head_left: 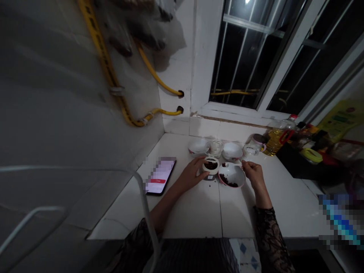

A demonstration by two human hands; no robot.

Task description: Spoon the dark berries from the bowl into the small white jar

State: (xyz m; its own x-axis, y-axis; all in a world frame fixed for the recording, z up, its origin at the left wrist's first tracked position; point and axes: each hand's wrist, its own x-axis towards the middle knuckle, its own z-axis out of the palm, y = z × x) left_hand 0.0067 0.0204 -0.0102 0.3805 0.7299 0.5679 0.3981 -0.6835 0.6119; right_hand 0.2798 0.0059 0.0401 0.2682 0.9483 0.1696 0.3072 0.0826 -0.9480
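My left hand [191,173] is wrapped round a small white jar [211,167] with dark contents, standing on the white counter [196,212]. Right beside the jar sits a white bowl [232,175] holding a few dark red bits. My right hand [253,171] hovers at the bowl's right rim with the fingers pinched together; what they hold is too small to make out.
A lit phone [160,176] lies left of my left hand. Behind the jar stand two white bowls [232,151], a glass [215,147] and a cup. An oil bottle [277,138] and packets crowd the right. A window and yellow pipes [105,60] are beyond.
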